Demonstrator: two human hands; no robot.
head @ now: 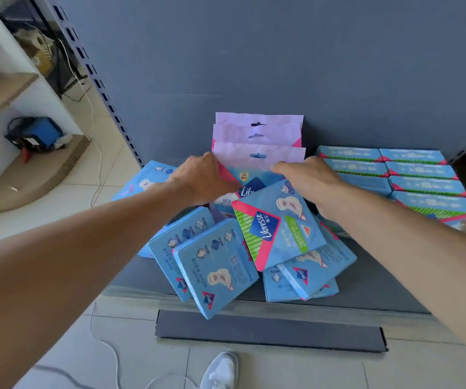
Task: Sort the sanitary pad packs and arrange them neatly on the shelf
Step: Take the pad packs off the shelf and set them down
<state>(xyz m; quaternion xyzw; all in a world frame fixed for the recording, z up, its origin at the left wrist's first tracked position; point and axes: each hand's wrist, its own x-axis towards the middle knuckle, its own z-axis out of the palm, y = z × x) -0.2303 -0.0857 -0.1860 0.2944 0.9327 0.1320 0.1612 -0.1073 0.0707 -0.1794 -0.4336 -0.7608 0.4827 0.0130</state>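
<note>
Grey shelf [380, 279] carries jumbled blue packs [217, 265]. Left hand [203, 178] and right hand [310, 178] clasp the front pink pack [257, 160] at twelve o'clock, fingers curled around its sides.

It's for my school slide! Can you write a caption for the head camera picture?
Both hands straighten purple hanging packs behind jumbled blue Libresse boxes, beside neat rows.

i see three pink-topped sanitary pad packs [258, 148] standing upright in a row at centre frame against the shelf [366, 282] back. a loose heap of blue packs [217, 265] sprawls tilted at lower centre, one face-up with a green stripe [278, 224]. neat rows of blue packs [420, 175] stand at right.
</note>
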